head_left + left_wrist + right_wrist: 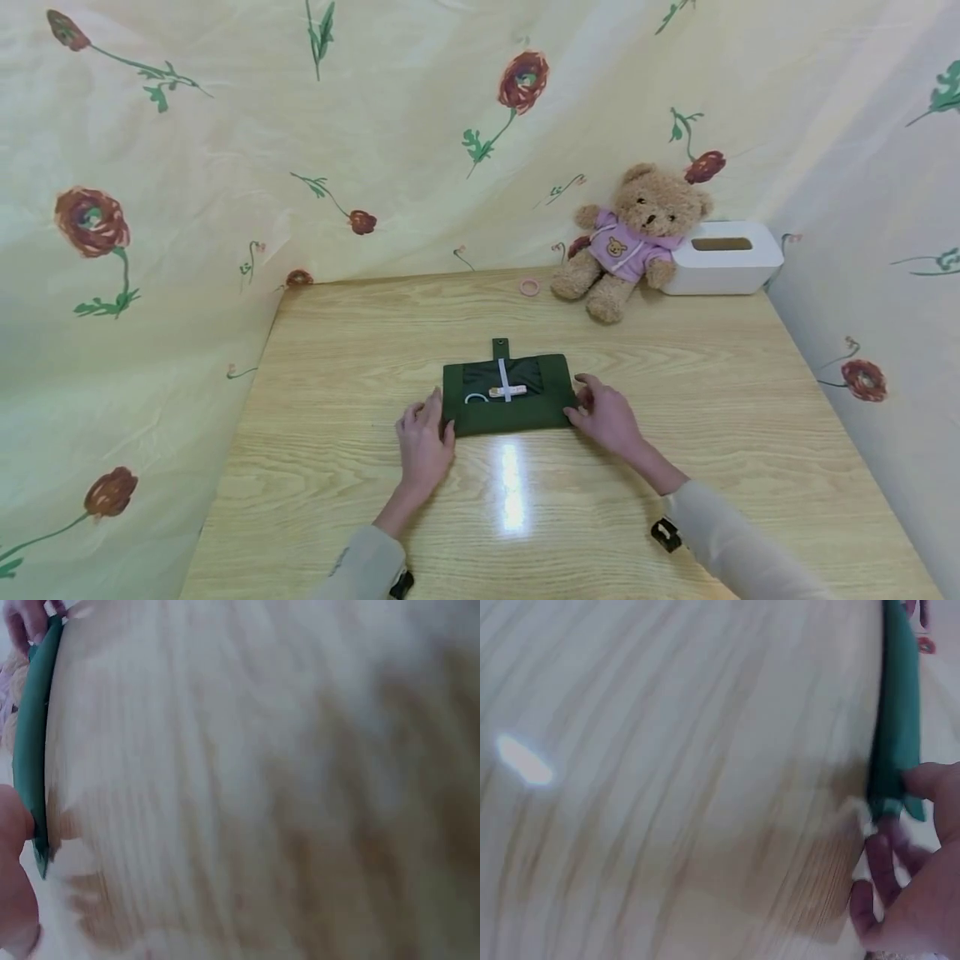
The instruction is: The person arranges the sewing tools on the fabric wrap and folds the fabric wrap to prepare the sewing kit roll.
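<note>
A dark green fabric pouch point(517, 421) lies opened out on the table, its snap tab point(500, 348) pointing away from me. Across its dark inner pocket runs a pale elastic band point(504, 379). Beside the band show a light ring-shaped item point(476, 398) and a small pinkish-white item point(517, 390), whose kinds are unclear. My left hand point(425, 446) grips the pouch's left end. At the right end, my right hand point(609, 421) pinches the edge; in the right wrist view the thumb point(926, 778) lies on the green fabric point(898, 712), with fingers under it.
The wood-grain table point(337, 375) meets floral cloth walls point(225, 150) at the back and sides. A teddy bear point(652, 204) in a lilac top leans against a white tissue box point(723, 279) at back right. A pink ring point(529, 287) lies left of the bear.
</note>
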Available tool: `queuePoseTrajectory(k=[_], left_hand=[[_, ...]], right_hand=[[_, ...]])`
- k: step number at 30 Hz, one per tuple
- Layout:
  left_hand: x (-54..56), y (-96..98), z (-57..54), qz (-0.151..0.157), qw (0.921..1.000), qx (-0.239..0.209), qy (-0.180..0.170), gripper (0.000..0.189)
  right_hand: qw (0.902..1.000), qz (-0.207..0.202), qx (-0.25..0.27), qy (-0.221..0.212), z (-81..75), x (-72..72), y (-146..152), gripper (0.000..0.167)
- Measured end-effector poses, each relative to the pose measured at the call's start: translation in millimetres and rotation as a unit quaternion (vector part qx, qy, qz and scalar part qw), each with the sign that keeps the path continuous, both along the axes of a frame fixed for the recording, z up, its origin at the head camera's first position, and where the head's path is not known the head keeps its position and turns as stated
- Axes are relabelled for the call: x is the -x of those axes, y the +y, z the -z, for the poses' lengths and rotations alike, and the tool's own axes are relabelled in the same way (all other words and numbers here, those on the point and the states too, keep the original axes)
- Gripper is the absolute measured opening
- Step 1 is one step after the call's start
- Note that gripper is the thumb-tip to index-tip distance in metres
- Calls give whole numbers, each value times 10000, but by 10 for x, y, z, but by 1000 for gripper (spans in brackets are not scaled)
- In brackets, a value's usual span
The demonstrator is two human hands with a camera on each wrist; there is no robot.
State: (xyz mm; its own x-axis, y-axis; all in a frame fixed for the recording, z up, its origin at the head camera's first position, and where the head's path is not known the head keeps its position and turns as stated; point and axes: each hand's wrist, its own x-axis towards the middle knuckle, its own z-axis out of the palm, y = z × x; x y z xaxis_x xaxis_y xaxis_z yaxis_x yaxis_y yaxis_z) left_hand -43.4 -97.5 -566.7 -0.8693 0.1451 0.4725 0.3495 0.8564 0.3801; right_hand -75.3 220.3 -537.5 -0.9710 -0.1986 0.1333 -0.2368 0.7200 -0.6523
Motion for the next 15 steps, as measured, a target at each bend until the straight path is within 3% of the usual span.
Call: queuePoseTrajectory(k=[2,4,6,8,11,15], left_hand=[[19,25,-17,363,9983,423,178,56],[33,27,-28,947,9917,798,351,52],[38,15,-30,1463,9828,1046,427,49],[39,-7,-29,1780,9761,1196,355,48],[43,-38,-42,1970,9717,1301,67,52],[53,-87,-66,2181,9680,1192,-361,55]], right_hand=[[9988,194,40,-457,-21,3,-21,54],[9966,324,-5,-755,-50,2,-42,53],[9969,350,-76,-702,-47,-4,-50,53],[9994,170,-80,-295,-15,-22,-48,51],[9941,-533,-296,902,80,-50,-12,44],[9556,-1638,-938,2264,176,-51,77,28]])
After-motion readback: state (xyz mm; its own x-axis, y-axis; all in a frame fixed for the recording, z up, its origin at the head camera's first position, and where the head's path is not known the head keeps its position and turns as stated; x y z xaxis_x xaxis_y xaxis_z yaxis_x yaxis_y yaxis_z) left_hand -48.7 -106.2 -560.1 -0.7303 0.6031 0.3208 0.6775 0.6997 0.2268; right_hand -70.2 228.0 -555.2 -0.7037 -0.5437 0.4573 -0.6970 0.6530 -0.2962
